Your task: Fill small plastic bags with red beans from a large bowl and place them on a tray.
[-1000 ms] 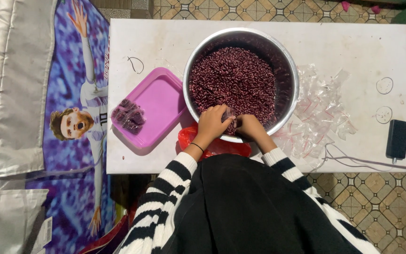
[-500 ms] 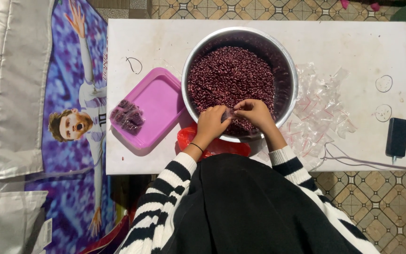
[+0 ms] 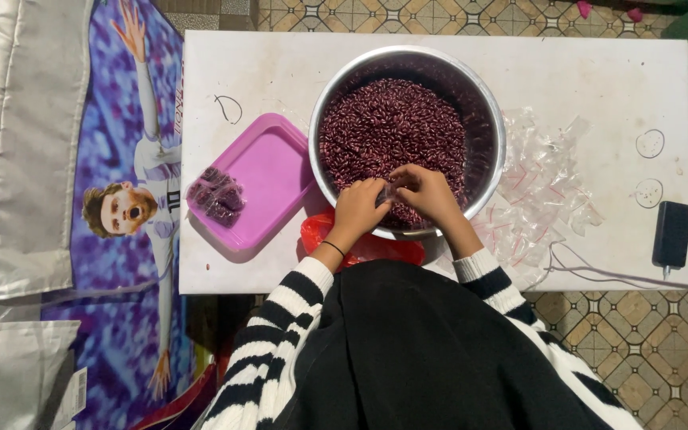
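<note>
**Two hands meet over a bowl of dark red beans**

Head camera, looking straight down: a person in a black top with black-and-white striped sleeves sits at a white table (image 3: 583, 72). Both hands hover over the near rim of a large metal bowl (image 3: 489, 111) heaped with dark red beans (image 3: 392, 127). The left hand (image 3: 357, 209) and the right hand (image 3: 426, 193) are drawn together, fingers curled and pinching a small clear bag (image 3: 389, 191) held between them just above the beans; how much the bag holds cannot be told.

Just left of the bowl lies a pink tray (image 3: 268, 171), with a few filled bean packets (image 3: 216, 196) at its left end. A loose heap of empty clear bags (image 3: 547, 187) lies right of the bowl, touching its side. Something red (image 3: 360, 247) shows under the bowl's near edge. A black charger (image 3: 672, 233) with its cable sits at the table's right edge. A printed mat (image 3: 133, 119) covers the floor beside the table.
</note>
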